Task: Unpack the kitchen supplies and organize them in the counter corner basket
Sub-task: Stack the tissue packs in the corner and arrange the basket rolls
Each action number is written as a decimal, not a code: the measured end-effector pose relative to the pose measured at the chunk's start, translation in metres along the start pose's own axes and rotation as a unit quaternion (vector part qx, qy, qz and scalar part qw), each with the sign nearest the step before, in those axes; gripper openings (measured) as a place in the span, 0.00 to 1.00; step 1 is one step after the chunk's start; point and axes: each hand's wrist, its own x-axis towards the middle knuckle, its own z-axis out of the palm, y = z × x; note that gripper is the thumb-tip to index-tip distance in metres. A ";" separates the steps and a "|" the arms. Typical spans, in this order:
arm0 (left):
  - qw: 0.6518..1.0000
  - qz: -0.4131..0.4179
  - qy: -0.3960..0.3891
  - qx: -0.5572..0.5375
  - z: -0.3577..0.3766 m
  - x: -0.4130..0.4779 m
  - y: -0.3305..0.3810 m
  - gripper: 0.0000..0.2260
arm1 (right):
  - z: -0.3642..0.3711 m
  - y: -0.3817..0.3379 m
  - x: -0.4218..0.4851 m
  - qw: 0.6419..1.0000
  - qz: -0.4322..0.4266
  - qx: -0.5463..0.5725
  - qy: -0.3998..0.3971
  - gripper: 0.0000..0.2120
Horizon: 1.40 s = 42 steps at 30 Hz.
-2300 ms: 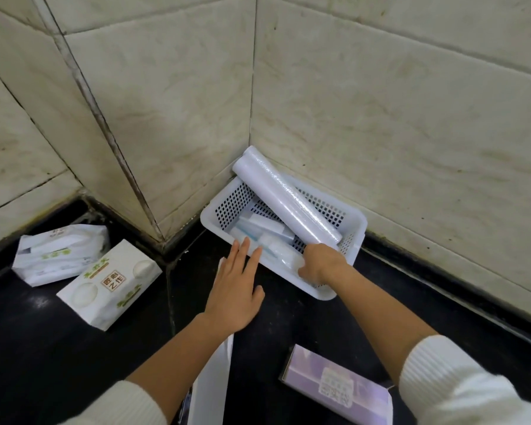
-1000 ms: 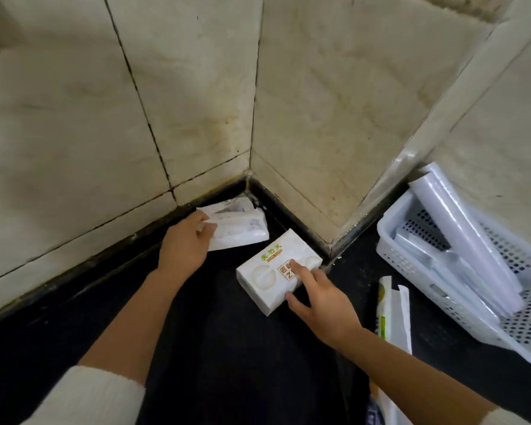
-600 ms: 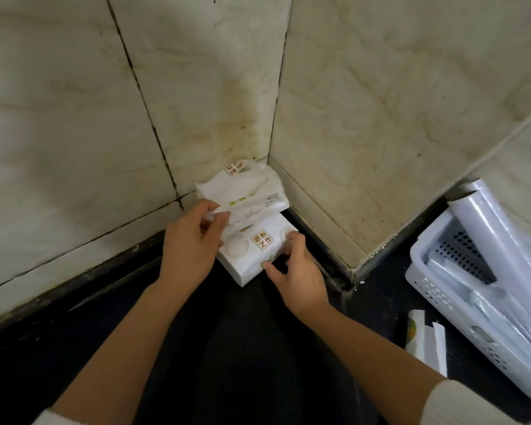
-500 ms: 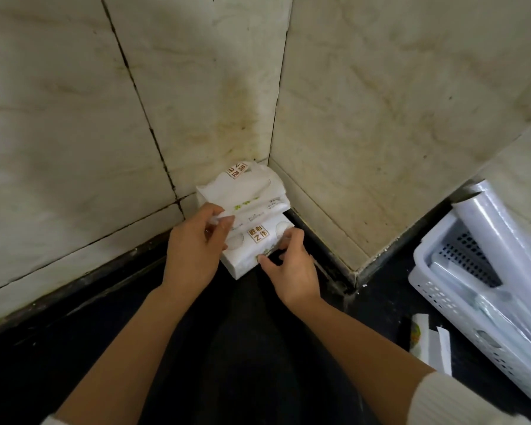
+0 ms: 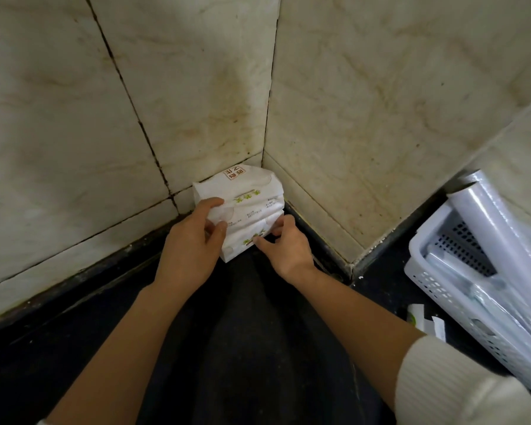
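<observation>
Two white tissue packs are stacked in the tiled wall corner on the black counter. The upper tissue pack (image 5: 242, 188) leans against the wall, and the lower tissue pack (image 5: 249, 237) lies under it. My left hand (image 5: 193, 250) grips the stack's left side, thumb on the upper pack. My right hand (image 5: 284, 250) pinches the lower pack's right front edge. The white perforated basket (image 5: 436, 271) sits at the right edge, with a long plastic-wrap roll (image 5: 509, 228) leaning out of it and more wrapped items inside.
A flat white packet (image 5: 423, 320) with green print lies on the black counter (image 5: 227, 348) beside the basket. A protruding tiled wall corner (image 5: 350, 265) stands between the tissue packs and the basket. Tiled walls close in the back and left.
My hands left the basket and went to the two tissue packs on the left. They pushed the packs together into the wall corner, one on top of the other.
</observation>
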 end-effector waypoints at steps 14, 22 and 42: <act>0.992 0.046 -0.103 -0.050 0.093 -0.117 0.103 0.16 | -0.138 0.092 -0.155 0.996 -0.027 -0.015 0.086 0.14; 0.977 0.118 -0.176 -0.020 0.167 -0.157 0.188 0.14 | -0.239 0.155 -0.195 0.983 0.003 -0.011 0.182 0.13; 0.935 0.225 -0.160 0.221 0.276 -0.102 0.241 0.22 | -0.334 0.222 -0.077 0.971 0.035 -0.193 0.138 0.24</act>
